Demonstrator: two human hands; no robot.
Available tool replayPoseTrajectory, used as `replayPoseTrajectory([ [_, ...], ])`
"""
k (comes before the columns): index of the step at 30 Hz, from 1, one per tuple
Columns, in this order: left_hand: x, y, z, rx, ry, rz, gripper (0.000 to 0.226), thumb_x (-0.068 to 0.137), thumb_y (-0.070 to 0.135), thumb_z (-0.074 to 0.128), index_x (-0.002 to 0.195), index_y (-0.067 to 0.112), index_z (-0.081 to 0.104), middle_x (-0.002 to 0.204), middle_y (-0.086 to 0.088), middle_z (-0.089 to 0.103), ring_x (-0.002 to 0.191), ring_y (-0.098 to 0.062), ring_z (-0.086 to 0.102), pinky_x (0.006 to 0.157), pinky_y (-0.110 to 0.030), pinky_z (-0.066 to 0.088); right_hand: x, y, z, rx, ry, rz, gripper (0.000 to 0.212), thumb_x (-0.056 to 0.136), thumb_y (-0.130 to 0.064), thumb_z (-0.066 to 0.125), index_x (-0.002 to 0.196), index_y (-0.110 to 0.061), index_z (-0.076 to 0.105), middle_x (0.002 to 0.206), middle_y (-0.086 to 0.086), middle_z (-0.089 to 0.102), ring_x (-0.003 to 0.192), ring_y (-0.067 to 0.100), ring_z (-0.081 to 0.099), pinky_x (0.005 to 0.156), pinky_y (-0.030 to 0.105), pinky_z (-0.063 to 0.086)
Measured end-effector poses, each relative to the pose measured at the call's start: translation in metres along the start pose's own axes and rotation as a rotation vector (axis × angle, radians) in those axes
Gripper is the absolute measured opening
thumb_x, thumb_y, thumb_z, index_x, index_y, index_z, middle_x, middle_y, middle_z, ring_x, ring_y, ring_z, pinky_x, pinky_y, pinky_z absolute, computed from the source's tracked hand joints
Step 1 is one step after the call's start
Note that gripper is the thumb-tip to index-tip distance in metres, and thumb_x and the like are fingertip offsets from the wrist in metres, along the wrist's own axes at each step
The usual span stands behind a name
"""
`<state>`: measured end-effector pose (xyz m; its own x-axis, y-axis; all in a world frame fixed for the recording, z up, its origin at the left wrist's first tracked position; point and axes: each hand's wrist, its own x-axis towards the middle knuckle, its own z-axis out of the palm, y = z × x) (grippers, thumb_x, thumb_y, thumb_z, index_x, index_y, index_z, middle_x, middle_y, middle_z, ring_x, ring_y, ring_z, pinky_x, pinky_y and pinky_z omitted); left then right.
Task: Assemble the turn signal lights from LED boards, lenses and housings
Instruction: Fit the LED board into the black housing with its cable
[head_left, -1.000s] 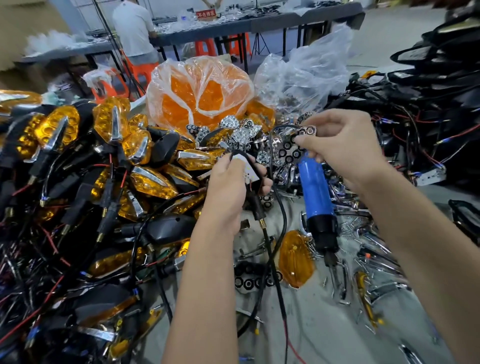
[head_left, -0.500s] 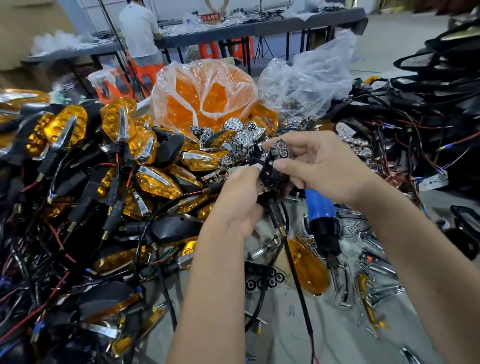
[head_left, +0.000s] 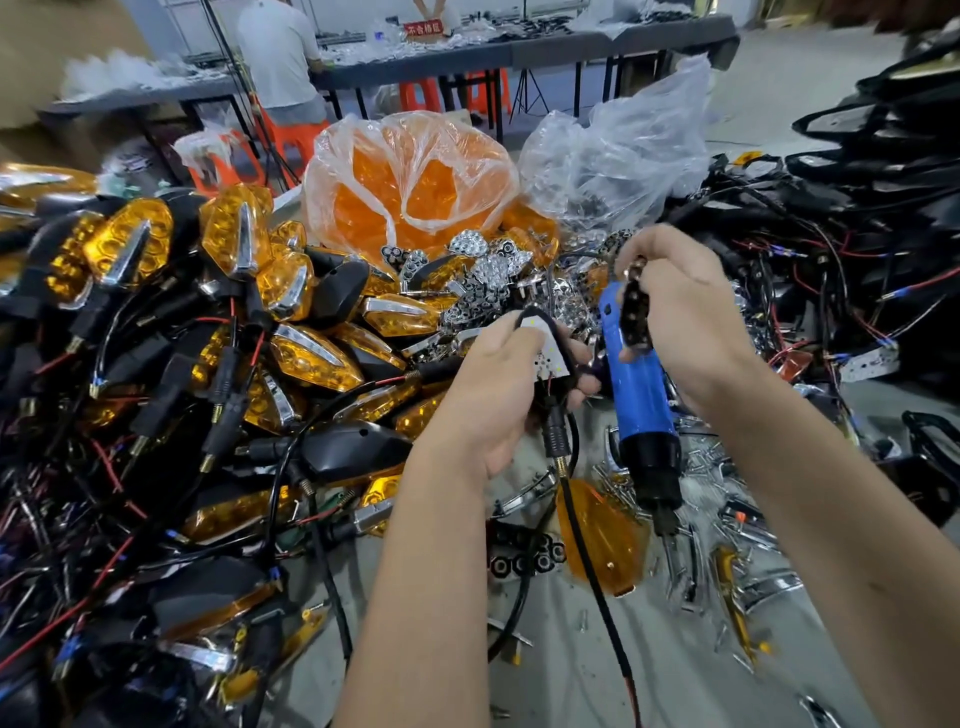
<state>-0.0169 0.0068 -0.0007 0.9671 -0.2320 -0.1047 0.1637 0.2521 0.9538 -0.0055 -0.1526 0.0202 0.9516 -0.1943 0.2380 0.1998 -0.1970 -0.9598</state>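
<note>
My left hand (head_left: 488, 395) grips a black housing with a white LED board (head_left: 545, 353) showing on top and a black cable (head_left: 587, 561) hanging from it. My right hand (head_left: 685, 317) pinches a small dark reflector piece (head_left: 635, 312) with round holes, held apart from and to the right of the board. A blue electric screwdriver (head_left: 641, 405) hangs upright between my hands. One loose amber lens (head_left: 602, 540) lies on the table below.
A heap of finished amber turn signals (head_left: 218, 312) fills the left. A bag of amber lenses (head_left: 410, 182) and a clear bag (head_left: 613, 161) stand behind. Chrome reflectors (head_left: 488, 275) lie in the middle, black wired housings (head_left: 841, 260) at right. A person (head_left: 280, 57) sits far back.
My right hand lifted the reflector piece up and right, away from the board, after bringing it close to my left hand. My left hand stayed roughly where it was.
</note>
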Motion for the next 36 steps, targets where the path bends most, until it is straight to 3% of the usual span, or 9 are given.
replayPoseTrajectory([
  [3, -0.002, -0.001, 0.002, 0.094, -0.054, 0.07, 0.023, 0.11, 0.011, 0.034, 0.111, 0.006, 0.057, 0.074, -0.004, 0.067, 0.058, -0.02, 0.06, 0.049, -0.026, 0.047, 0.001, 0.004, -0.004, -0.033, -0.015, 0.119, 0.02, 0.082, -0.034, 0.042, 0.068, -0.033, 0.056, 0.074, 0.003, 0.046, 0.059, 0.02, 0.038, 0.051, 0.033, 0.042],
  [6, -0.005, 0.001, 0.006, 0.116, -0.086, 0.108, 0.019, 0.112, 0.016, 0.036, 0.126, 0.012, 0.049, 0.074, -0.003, 0.068, 0.057, -0.018, 0.06, 0.048, -0.025, 0.047, 0.001, 0.007, -0.008, -0.07, -0.174, 0.057, 0.032, 0.088, -0.062, 0.062, 0.071, -0.034, 0.061, 0.059, -0.011, 0.044, 0.048, 0.012, 0.039, 0.049, 0.031, 0.041],
  [10, -0.008, 0.001, 0.009, 0.158, -0.117, 0.131, 0.014, 0.113, 0.024, 0.04, 0.127, 0.027, 0.043, 0.076, -0.003, 0.067, 0.058, -0.017, 0.06, 0.05, -0.025, 0.049, -0.002, 0.006, -0.009, -0.055, -0.347, -0.057, 0.006, 0.097, -0.029, 0.07, 0.092, -0.027, 0.074, 0.052, -0.007, 0.054, 0.042, 0.009, 0.049, 0.042, 0.013, 0.036],
  [16, -0.006, -0.002, 0.01, 0.172, -0.135, 0.118, 0.018, 0.113, 0.025, 0.041, 0.132, 0.024, 0.04, 0.083, -0.009, 0.065, 0.061, -0.019, 0.06, 0.052, -0.026, 0.051, -0.003, 0.001, -0.007, -0.007, -0.344, -0.027, 0.013, 0.097, -0.009, 0.067, 0.087, -0.015, 0.072, 0.055, 0.002, 0.054, 0.042, 0.013, 0.049, 0.041, 0.022, 0.031],
  [20, -0.006, -0.002, 0.009, 0.103, -0.179, 0.087, 0.023, 0.109, 0.018, 0.043, 0.132, 0.021, 0.046, 0.079, -0.01, 0.066, 0.059, -0.023, 0.059, 0.05, -0.029, 0.048, -0.004, 0.001, -0.006, -0.01, -0.341, -0.03, 0.011, 0.097, -0.004, 0.065, 0.087, -0.008, 0.068, 0.052, 0.004, 0.052, 0.042, 0.016, 0.051, 0.038, 0.02, 0.032],
  [23, -0.006, -0.001, 0.008, -0.052, -0.239, 0.068, 0.045, 0.093, 0.007, 0.037, 0.137, 0.012, 0.043, 0.079, -0.016, 0.065, 0.057, -0.028, 0.058, 0.05, -0.03, 0.045, -0.004, 0.001, -0.007, 0.052, -0.349, -0.033, 0.006, 0.097, -0.002, 0.063, 0.093, 0.002, 0.062, 0.05, 0.005, 0.053, 0.038, 0.018, 0.051, 0.037, 0.021, 0.041],
  [26, -0.008, 0.0, 0.008, -0.063, -0.268, 0.069, 0.054, 0.086, 0.0, 0.034, 0.139, 0.01, 0.042, 0.08, -0.018, 0.064, 0.058, -0.029, 0.057, 0.051, -0.03, 0.045, -0.005, 0.0, -0.007, 0.049, -0.362, -0.07, 0.008, 0.092, -0.01, 0.065, 0.092, -0.001, 0.064, 0.051, 0.008, 0.053, 0.038, 0.024, 0.053, 0.04, 0.051, 0.055],
  [28, -0.009, 0.001, 0.008, -0.045, -0.259, 0.085, 0.057, 0.08, -0.001, 0.036, 0.135, 0.011, 0.044, 0.078, -0.016, 0.065, 0.058, -0.028, 0.057, 0.05, -0.03, 0.045, -0.005, -0.001, -0.008, 0.007, -0.36, -0.111, 0.007, 0.089, -0.015, 0.065, 0.089, -0.008, 0.066, 0.052, 0.01, 0.053, 0.04, 0.027, 0.055, 0.043, 0.062, 0.054],
  [36, -0.012, 0.001, 0.011, -0.154, -0.246, 0.121, 0.054, 0.081, -0.007, 0.027, 0.13, 0.012, 0.038, 0.076, -0.019, 0.062, 0.057, -0.028, 0.053, 0.05, -0.03, 0.041, -0.01, -0.013, -0.009, -0.136, -0.294, -0.315, 0.004, 0.091, -0.011, 0.065, 0.088, -0.012, 0.067, 0.065, 0.003, 0.054, 0.049, 0.026, 0.058, 0.051, 0.041, 0.058],
])
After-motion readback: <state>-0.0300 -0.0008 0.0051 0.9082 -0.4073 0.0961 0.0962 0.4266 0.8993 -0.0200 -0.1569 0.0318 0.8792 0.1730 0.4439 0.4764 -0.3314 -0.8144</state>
